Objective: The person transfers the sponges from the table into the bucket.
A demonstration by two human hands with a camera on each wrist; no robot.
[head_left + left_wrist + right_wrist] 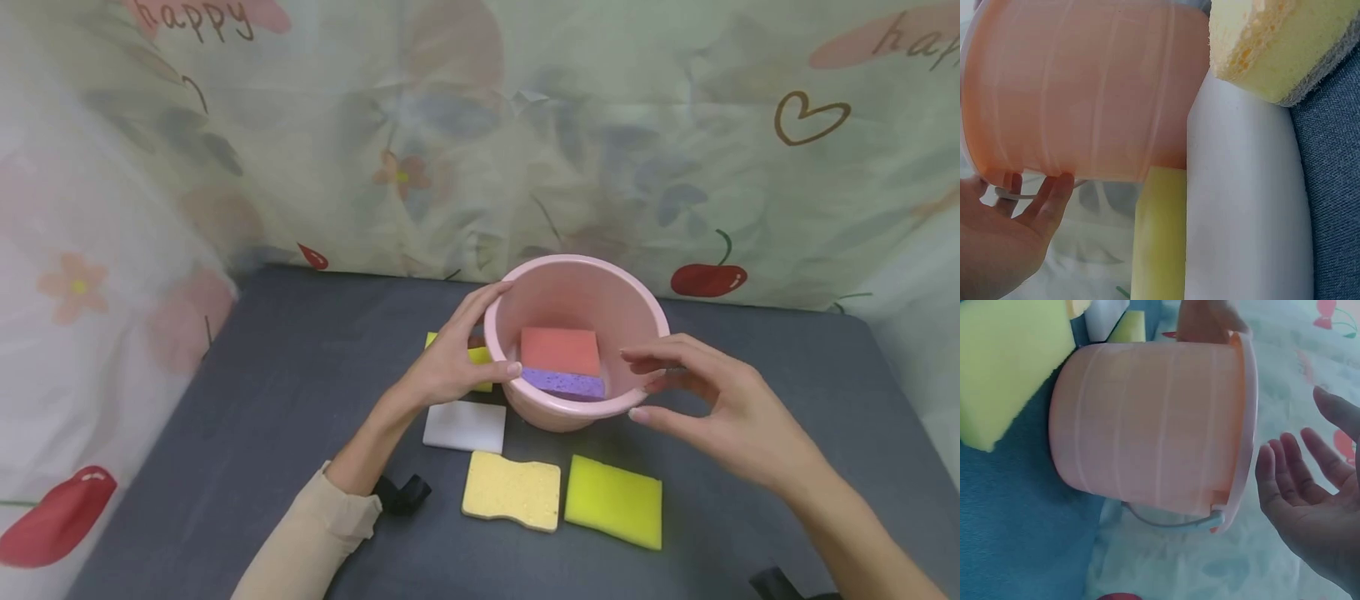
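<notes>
A pink bucket [573, 292] stands on the dark tabletop. Inside it lie a coral-red sponge [558, 350] and a purple sponge [562, 383]. My left hand [450, 358] grips the bucket's left side, the thumb over its rim and the other fingers along the outside wall, as the left wrist view also shows. By the right rim hovers my right hand [712, 400], fingers loosely bent and holding nothing. In the right wrist view this hand [1310, 481] is apart from the rim, with a gap between them. The bucket's handle [1179, 523] hangs down its far side.
In front of the bucket lie a white sponge [465, 427], a pale yellow wavy-edged sponge [512, 492] and a yellow-green sponge [613, 502]. Another yellow sponge [482, 357] is partly hidden behind my left hand. A patterned curtain [300, 150] hangs along the table's back and sides.
</notes>
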